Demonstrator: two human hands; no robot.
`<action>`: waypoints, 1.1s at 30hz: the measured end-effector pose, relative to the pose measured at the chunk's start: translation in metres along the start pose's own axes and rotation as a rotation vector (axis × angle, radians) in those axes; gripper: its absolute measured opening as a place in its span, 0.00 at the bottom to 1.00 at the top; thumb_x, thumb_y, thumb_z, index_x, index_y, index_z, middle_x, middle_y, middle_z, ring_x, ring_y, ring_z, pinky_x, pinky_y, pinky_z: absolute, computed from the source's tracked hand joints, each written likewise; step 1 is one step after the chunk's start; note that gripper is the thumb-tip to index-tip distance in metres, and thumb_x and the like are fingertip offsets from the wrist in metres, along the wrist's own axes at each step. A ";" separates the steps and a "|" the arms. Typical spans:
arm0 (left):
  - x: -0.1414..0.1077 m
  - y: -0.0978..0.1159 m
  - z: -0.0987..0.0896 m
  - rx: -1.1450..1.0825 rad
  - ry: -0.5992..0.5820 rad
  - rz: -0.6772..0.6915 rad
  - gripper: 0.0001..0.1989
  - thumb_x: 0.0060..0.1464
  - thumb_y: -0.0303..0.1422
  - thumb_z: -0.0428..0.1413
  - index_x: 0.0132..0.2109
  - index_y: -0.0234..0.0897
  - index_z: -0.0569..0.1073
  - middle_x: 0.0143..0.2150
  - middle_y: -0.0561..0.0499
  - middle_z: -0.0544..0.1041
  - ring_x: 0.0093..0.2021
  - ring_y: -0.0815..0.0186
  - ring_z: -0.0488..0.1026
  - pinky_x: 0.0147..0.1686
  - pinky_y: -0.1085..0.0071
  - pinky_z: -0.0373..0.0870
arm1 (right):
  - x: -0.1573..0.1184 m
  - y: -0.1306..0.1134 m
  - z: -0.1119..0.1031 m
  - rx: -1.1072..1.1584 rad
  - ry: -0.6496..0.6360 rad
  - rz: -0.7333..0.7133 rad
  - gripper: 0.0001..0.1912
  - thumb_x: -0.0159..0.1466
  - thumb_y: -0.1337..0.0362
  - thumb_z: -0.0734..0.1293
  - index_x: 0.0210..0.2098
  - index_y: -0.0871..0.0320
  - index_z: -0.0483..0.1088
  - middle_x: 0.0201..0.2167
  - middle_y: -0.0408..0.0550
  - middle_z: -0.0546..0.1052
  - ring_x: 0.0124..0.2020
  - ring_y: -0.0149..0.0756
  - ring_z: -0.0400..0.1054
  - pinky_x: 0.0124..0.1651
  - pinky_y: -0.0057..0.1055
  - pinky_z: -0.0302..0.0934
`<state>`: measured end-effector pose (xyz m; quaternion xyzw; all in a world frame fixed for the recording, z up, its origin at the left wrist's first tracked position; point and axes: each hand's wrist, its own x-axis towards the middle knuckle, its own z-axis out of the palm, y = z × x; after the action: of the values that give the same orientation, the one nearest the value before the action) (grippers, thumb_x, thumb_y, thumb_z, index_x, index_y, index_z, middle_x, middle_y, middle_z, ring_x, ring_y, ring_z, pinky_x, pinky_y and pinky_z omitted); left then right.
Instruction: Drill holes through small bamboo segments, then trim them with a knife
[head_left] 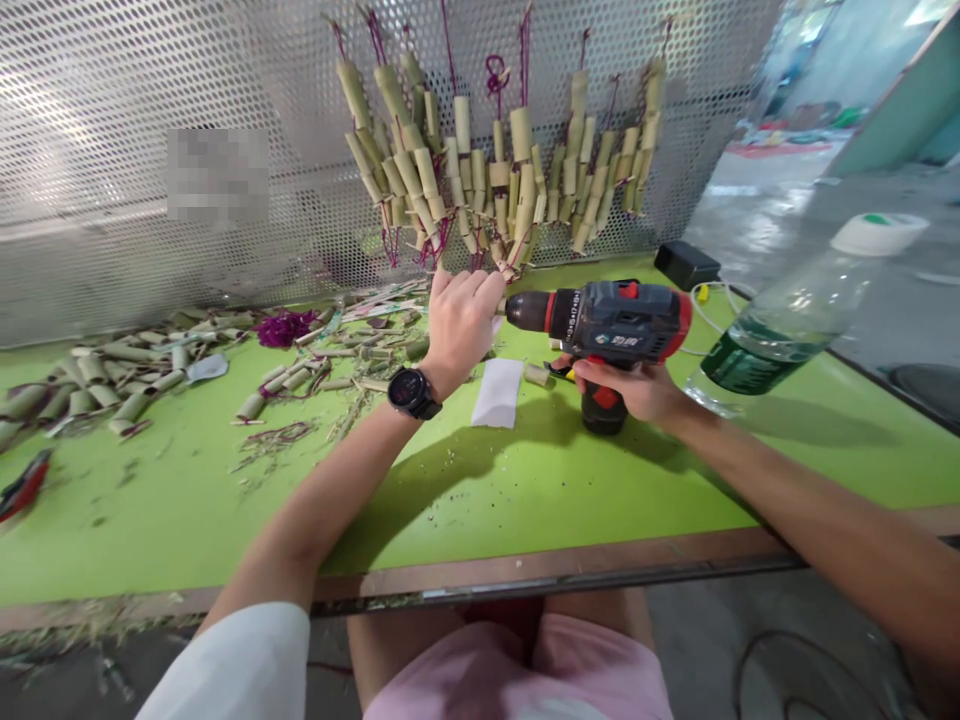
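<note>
Across the green desk (420, 500), before strung bamboo pieces (517, 190), a tilted-looking water bottle (776, 325) stands right of the cordless drill (619, 320). The right hand (641, 392) has its grip clamped on the drill's handle. The left hand (465, 325) is curled at the drill's front; its fingers hide whatever they grip. White paper (497, 393) lies just below.

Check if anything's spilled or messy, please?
Yes: plant scraps litter the table's front edge at the left, like spilled trimmings. Tiny crumbs are also scattered in front of the white paper.
</note>
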<state>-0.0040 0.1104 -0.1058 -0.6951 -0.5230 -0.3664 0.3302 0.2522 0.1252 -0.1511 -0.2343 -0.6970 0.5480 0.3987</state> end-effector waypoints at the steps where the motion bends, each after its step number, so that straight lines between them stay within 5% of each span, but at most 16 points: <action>1: -0.001 0.000 0.000 0.006 0.003 0.000 0.10 0.59 0.21 0.53 0.35 0.41 0.72 0.31 0.51 0.78 0.35 0.59 0.75 0.47 0.59 0.65 | 0.000 -0.001 0.000 -0.009 0.001 -0.001 0.15 0.63 0.48 0.79 0.40 0.51 0.82 0.35 0.50 0.83 0.30 0.41 0.74 0.37 0.46 0.76; 12: -0.002 -0.001 0.002 -0.005 0.009 -0.018 0.11 0.59 0.20 0.52 0.35 0.41 0.72 0.28 0.53 0.75 0.33 0.60 0.74 0.49 0.59 0.66 | 0.000 -0.003 0.002 -0.054 0.016 -0.055 0.15 0.62 0.45 0.78 0.36 0.49 0.80 0.32 0.48 0.83 0.35 0.47 0.79 0.40 0.47 0.78; 21: -0.008 0.002 -0.001 -0.017 -0.017 -0.097 0.10 0.63 0.24 0.53 0.34 0.42 0.70 0.30 0.52 0.74 0.36 0.59 0.73 0.55 0.56 0.66 | -0.001 -0.005 0.001 -0.069 0.003 -0.033 0.15 0.62 0.46 0.79 0.36 0.49 0.80 0.40 0.49 0.86 0.34 0.44 0.78 0.40 0.45 0.78; 30: -0.003 0.000 -0.007 -0.028 0.003 -0.071 0.12 0.63 0.23 0.52 0.33 0.43 0.71 0.28 0.51 0.73 0.35 0.57 0.73 0.52 0.53 0.67 | 0.005 -0.013 -0.001 -0.040 -0.115 0.000 0.15 0.64 0.49 0.77 0.42 0.52 0.81 0.38 0.49 0.85 0.34 0.42 0.76 0.41 0.44 0.76; 33: 0.001 0.003 -0.009 -0.064 0.018 -0.063 0.13 0.64 0.23 0.52 0.33 0.44 0.72 0.27 0.51 0.72 0.35 0.57 0.72 0.53 0.52 0.68 | 0.007 -0.023 -0.004 -0.037 -0.192 0.017 0.13 0.63 0.51 0.77 0.36 0.54 0.79 0.42 0.51 0.85 0.39 0.42 0.77 0.46 0.44 0.76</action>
<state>-0.0028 0.1026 -0.1000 -0.6853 -0.5295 -0.3992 0.3009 0.2537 0.1265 -0.1271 -0.1941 -0.7400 0.5583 0.3210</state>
